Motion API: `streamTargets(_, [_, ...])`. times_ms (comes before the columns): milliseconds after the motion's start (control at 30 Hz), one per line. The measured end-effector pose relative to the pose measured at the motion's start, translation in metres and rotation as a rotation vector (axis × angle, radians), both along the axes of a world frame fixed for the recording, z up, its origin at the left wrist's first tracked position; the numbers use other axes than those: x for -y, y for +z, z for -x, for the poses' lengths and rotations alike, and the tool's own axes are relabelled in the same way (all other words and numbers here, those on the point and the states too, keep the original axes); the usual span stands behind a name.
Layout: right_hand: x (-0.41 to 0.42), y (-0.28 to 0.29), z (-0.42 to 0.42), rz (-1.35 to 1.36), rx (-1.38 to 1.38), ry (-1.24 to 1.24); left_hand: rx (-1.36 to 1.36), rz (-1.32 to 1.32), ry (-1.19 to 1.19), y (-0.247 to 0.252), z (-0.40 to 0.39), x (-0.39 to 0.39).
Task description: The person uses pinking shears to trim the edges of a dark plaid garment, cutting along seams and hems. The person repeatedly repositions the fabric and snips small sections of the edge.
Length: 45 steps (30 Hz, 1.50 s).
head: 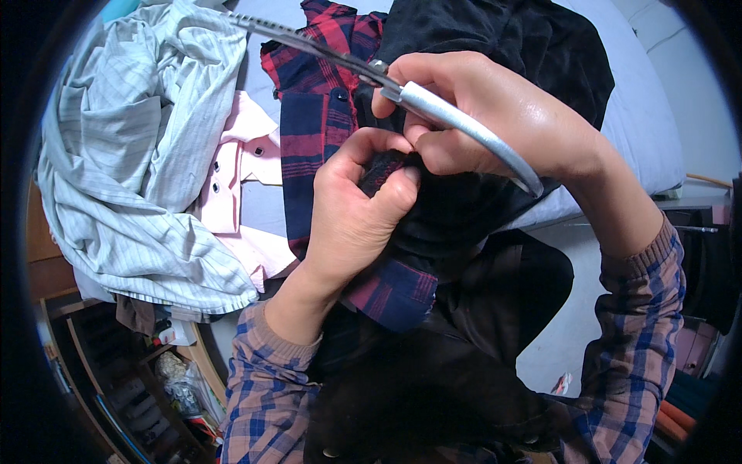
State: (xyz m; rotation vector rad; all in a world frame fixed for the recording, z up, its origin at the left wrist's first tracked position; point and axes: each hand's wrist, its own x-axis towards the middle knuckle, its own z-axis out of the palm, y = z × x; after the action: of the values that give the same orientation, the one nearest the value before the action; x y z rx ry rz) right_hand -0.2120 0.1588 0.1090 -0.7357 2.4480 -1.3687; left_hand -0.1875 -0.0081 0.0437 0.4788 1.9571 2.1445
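Note:
My left hand (pixel 356 200) pinches a small bunched edge of dark cloth (pixel 379 174) flecked with red between thumb and fingers. Right beside it, my right hand (pixel 464 122) keeps hold of pinking shears (pixel 342 58) by their silver-grey handles, blades pointing to the upper left. The thumb and a fingertip of that hand meet the same cloth edge. Under both hands lie black velvety fabric (pixel 498 46) and a red and navy plaid shirt piece (pixel 307 133) with a dark button. A loose plaid flap (pixel 400 293) hangs below my left wrist, over my lap.
Pale pink cloth (pixel 223 191) with dark square-looking buttons lies left of the plaid. Farther left, a striped light-grey cloth (pixel 127 145) drapes over the bed's edge. A pale sheet (pixel 643 116) covers the bed. Wooden shelving (pixel 208 359) with bagged items stands at the lower left.

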Motion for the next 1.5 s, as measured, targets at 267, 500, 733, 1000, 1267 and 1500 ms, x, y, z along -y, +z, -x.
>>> streamTargets(267, [-0.012,-0.005,-0.007,0.069,0.032,-0.154,0.096,-0.069,-0.029,-0.001,0.0,-0.003])
streamTargets(500, [-0.043,-0.01,-0.057,-0.199,-0.518,-0.369,0.174,-0.158,-0.027,-0.005,0.0,0.001])
streamTargets(733, [-0.049,-0.03,-0.094,-0.48,-0.725,-0.429,0.089,-0.204,-0.052,-0.012,0.0,0.0])
streamTargets(1000, [-0.046,-0.038,-0.093,-0.539,-0.749,-0.461,0.111,-0.198,-0.051,-0.008,-0.001,-0.001])
streamTargets(1267, [-0.051,-0.041,-0.09,-0.493,-0.716,-0.431,0.1,-0.143,-0.071,-0.006,0.002,0.0])
streamTargets(1500, [-0.055,-0.038,-0.091,-0.54,-0.786,-0.438,0.246,-0.184,-0.061,-0.004,0.002,0.0])
